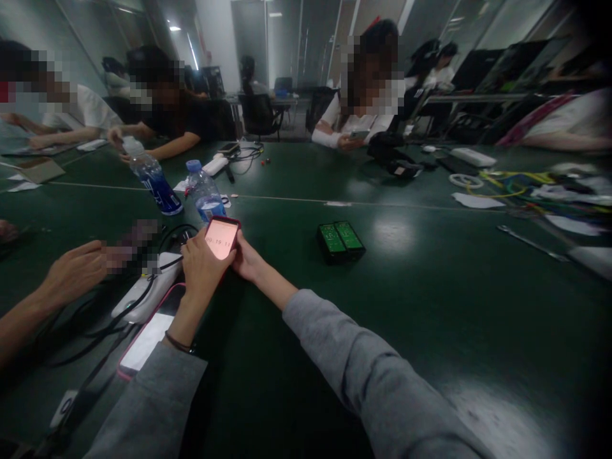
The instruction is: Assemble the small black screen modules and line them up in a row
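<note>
Both my hands are around a phone (223,237) with a dark red edge. Its lit pinkish screen shows a row of digits. My left hand (203,271) is closed on its lower left part, with the thumb across the bottom of the screen. My right hand (247,256) grips the right side, its fingers partly hidden behind the phone. Just beyond stands a water bottle (205,188) with a blue cap. Below my left hand, a larger phone (152,341) in a pink case lies with a white screen. To the right, two green circuit boards (342,236) sit in black housings.
A white power strip (148,287) with black cables lies left of my wrist. Another person's hand (76,271) is beside it. A second bottle (155,182) stands farther back. Tangled wires (535,185) and a wrench (530,243) lie right on the green table (406,306). People sit opposite.
</note>
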Demonstrator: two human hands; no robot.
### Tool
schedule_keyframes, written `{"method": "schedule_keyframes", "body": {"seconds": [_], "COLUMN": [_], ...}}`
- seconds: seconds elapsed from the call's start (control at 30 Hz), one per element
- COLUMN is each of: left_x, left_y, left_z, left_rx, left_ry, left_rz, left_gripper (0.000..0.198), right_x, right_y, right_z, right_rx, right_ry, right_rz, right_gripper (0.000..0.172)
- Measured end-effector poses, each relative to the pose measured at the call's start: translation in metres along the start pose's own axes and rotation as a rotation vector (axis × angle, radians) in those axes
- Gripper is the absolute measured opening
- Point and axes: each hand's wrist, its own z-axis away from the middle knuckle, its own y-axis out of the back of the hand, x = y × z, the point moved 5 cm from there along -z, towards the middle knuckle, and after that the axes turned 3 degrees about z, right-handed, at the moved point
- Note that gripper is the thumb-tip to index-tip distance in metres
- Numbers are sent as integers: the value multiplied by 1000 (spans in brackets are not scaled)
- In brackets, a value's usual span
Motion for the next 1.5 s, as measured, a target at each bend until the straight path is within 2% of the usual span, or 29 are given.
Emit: {"method": "schedule_keyframes", "body": {"seconds": [0.13, 0.23, 0.37, 0.47, 0.57, 0.7, 0.8, 0.87, 0.93, 1.0, 1.07, 1.17, 1.27, 1.37, 1.43, 1.5], "left_x": [-2, -5, -9, -9, -7, -8, -7, 0, 18, 48, 88, 151, 196, 218, 224, 225], "left_y": [-1, -2, -8, -13, -13, -6, 1, 5, 8, 5, -7, -35, -63, -82, -90, -95], "left_z": [0, 0, 0, 0, 1, -1, -2, -1, 2, 9, 18, 32, 39, 39, 39, 38], "left_rx": [-26, -71, -185, -262, -295, -288, -268, -245, -161, -88, -99, -213, -306, -362, -415, -467], "left_ry": [-31, -32, 4, 25, 42, 63, 65, 42, -1, -74, -187, -320, -340, -324, -335, -345], "left_rz": [-13, -42, -101, -137, -152, -166, -164, -159, -142, -59, 87, 319, 490, 637, 733, 823], "left_gripper": [84, 82, 82, 84, 84, 88, 88, 85, 76, 64, 55, 50, 54, 59, 61, 64], "right_x": [-1, -8, -25, -35, -44, -62, -77, -86, -94, -105, -119, -140, -159, -176, -187, -197], "right_y": [-2, 2, 20, 38, 52, 61, 67, 74, 82, 93, 105, 126, 149, 175, 191, 205], "right_z": [1, 3, 11, 26, 51, 101, 143, 171, 196, 216, 230, 236, 232, 225, 219, 210], "right_rx": [27, 85, 178, 210, 174, 63, 7, 5, 37, 134, 285, 534, 766, 932, 946, 898], "right_ry": [45, 142, 323, 376, 395, 490, 621, 728, 846, 988, 1136, 1266, 1234, 1128, 1048, 982], "right_rz": [63, 176, 416, 578, 719, 957, 1101, 1183, 1287, 1421, 1576, 1785, 1890, 1829, 1703, 1562], "right_gripper": [39, 33, 22, 32, 49, 61, 62, 55, 45, 40, 42, 52, 69, 87, 98, 103]}}
